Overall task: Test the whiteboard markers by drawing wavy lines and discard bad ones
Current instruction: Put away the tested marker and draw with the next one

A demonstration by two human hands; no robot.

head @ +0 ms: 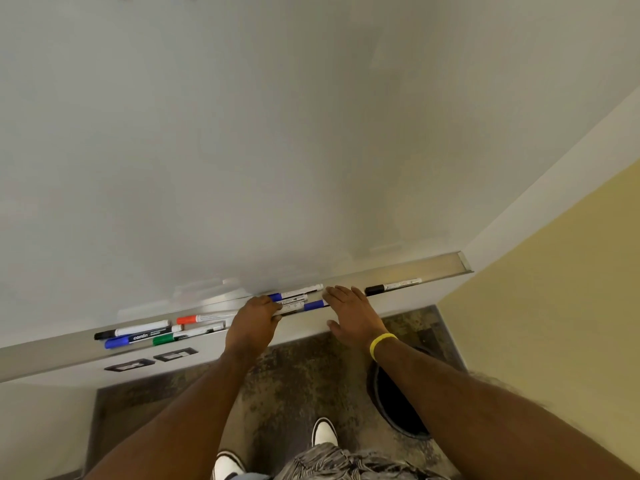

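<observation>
Head view, the only one. We stand at the whiteboard point(277, 133), and we can make out no test lines on its surface. The left hand point(254, 317) has its fingers curled round the near ends of the middle markers point(296, 301), a blue-capped bundle lying on the tray point(446, 263). The right hand point(349, 311) is released, fingers straight, tips touching the tray just beside the bundle. Other stock on the tray: a left group of markers point(149, 334) and a black-capped marker point(393, 285) just right of the right hand. Step, as we judge it: picking a candidate. The next move calls for separating one marker, uncapping it and raising it to the board. Room: the board is wide open above. The tray's right end stops near the yellow wall point(554, 306). A dark round opening on the floor, likely the bin point(398, 403), sits under the right forearm, near for discards.
</observation>
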